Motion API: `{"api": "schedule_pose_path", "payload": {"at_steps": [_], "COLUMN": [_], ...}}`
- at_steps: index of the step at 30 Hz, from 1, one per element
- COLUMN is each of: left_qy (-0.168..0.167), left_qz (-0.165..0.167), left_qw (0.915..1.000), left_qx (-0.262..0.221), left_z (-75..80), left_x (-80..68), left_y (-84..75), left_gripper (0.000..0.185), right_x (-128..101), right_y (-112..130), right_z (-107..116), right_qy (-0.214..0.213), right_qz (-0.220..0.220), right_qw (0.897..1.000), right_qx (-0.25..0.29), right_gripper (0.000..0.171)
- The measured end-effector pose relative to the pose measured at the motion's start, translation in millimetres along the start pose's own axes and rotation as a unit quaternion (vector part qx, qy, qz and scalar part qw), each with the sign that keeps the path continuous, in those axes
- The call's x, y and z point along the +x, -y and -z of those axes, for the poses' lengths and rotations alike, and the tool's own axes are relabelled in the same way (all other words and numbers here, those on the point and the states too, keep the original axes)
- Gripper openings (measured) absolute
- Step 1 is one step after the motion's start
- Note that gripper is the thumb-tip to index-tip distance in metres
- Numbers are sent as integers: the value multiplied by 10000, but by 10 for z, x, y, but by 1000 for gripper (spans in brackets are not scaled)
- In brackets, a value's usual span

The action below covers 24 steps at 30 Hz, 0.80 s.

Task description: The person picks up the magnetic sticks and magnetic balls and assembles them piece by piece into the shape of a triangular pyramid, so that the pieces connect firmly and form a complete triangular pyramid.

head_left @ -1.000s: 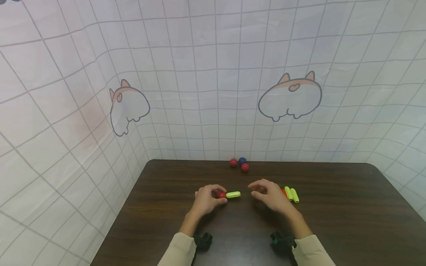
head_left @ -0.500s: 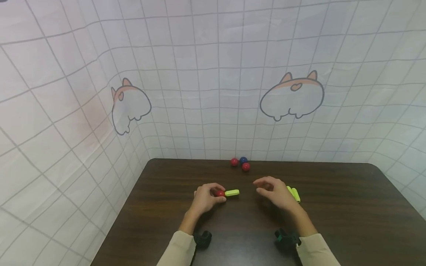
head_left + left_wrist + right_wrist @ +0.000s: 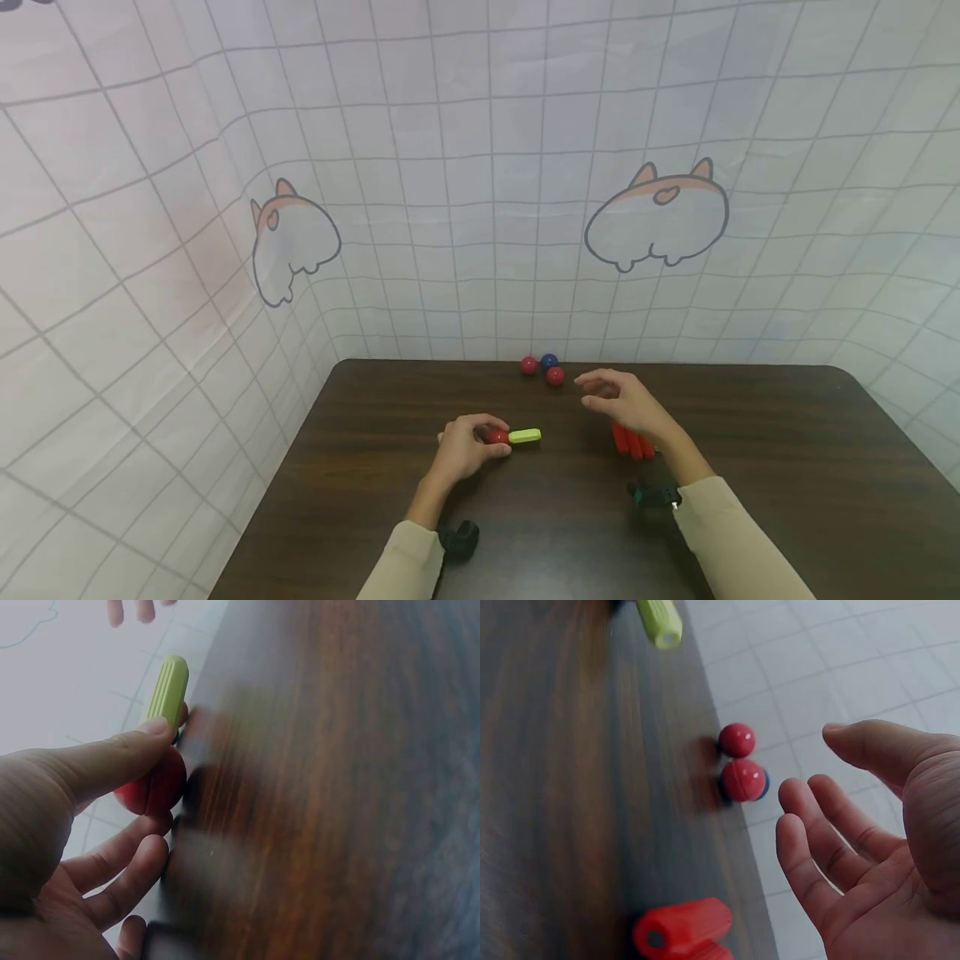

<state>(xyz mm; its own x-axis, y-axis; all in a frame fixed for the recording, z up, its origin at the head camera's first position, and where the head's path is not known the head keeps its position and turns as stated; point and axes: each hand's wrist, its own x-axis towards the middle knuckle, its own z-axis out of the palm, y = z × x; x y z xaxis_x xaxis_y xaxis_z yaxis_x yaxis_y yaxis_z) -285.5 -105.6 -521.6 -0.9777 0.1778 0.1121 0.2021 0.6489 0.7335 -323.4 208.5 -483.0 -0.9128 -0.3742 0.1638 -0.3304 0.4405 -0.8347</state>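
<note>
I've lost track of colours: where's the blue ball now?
In the head view, the blue ball sits near the far table edge, with one red ball to its left and another just in front.

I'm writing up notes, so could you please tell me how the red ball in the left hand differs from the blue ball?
The red ball is held by the left hand, while no hand touches the blue ball. The red ball has a yellow stick at one side; the blue ball sits beside two other red balls near the back of the table. Both are round.
</note>
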Motion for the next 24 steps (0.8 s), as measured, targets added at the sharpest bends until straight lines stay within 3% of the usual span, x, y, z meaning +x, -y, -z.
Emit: {"api": "schedule_pose_path", "payload": {"at_steps": [10,24], "left_qy": [13,73], "left_qz": [-2,-17], "left_qw": [10000,9999], "left_qx": [-27,-116], "left_z": [6,8], "left_x": [-13,-17], "left_y": [-11,4], "left_gripper": [26,27], "right_x": [396,648], "right_y": [-96,-187], "right_z": [62,-17], "right_qy": [653,896], "right_qz": [-696,-814], "right_qw": [9952,9925], "right_qx": [-210,-189], "right_gripper": [43,44]}}
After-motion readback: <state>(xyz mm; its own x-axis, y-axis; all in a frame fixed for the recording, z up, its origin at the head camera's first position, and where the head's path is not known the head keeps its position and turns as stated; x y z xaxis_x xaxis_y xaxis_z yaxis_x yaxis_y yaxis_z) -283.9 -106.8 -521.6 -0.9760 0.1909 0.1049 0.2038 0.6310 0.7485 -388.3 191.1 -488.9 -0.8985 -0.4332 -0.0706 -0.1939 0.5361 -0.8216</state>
